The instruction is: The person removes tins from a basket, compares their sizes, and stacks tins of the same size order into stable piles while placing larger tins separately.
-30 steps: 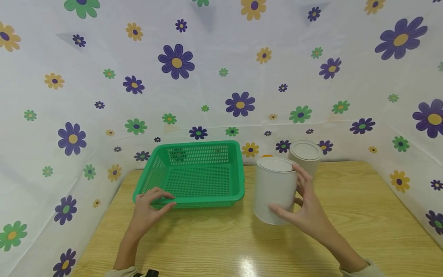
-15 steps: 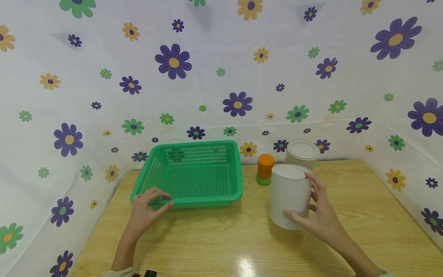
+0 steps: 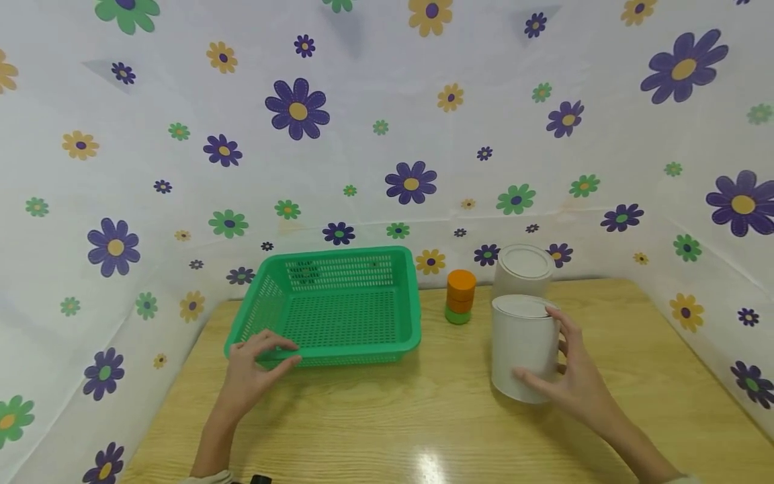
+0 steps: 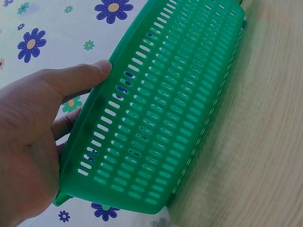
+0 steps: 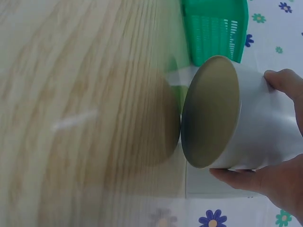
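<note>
My left hand (image 3: 246, 376) pinches the near-left rim of a green slotted plastic basket (image 3: 357, 351). In the left wrist view the thumb lies on the rim and the fingers go behind the basket wall (image 4: 156, 94). On the right, my right hand (image 3: 580, 393) grips a white cylindrical can (image 3: 523, 353) from its right side, thumb in front. The right wrist view looks into the can's hollow lower end (image 5: 213, 113), which faces the tabletop. Behind it stands a second white can (image 3: 525, 262), partly hidden. A short cylinder stack (image 3: 461, 296), orange over green, stands between basket and cans.
The wooden table (image 3: 387, 423) ends at the back against a white flowered cloth (image 3: 363, 154), which also rises on both sides. Bare tabletop lies in front of the basket and to the right of the cans.
My right hand has carried the white can rightward and slightly nearer, uncovering the orange and green stack. The left hand keeps its place on the basket rim; the view shifts slightly.
</note>
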Available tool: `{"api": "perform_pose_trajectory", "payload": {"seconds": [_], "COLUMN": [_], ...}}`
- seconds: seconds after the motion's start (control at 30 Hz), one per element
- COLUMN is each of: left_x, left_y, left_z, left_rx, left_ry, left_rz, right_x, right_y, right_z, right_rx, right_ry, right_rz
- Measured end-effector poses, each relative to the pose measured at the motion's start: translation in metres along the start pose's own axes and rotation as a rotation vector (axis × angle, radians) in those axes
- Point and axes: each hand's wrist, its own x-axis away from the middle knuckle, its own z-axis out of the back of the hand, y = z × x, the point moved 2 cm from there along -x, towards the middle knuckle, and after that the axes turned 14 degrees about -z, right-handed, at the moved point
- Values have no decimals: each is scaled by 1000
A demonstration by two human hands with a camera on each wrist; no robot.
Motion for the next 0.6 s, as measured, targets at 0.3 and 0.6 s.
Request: {"api": "perform_pose_trajectory", "payload": {"seconds": [0.3,0.6], "left_x": [-2,0], "left_y": [2,1], "left_z": [1,0], "left_rx": [-8,-7], "left_ry": [-1,1], "left_rz": [11,16], "right_x": [-5,-6], "right_y": [12,22], "right_z": [16,25], "right_rx": [38,76], "right_ry": [39,93], "right_rz": [19,44]}}
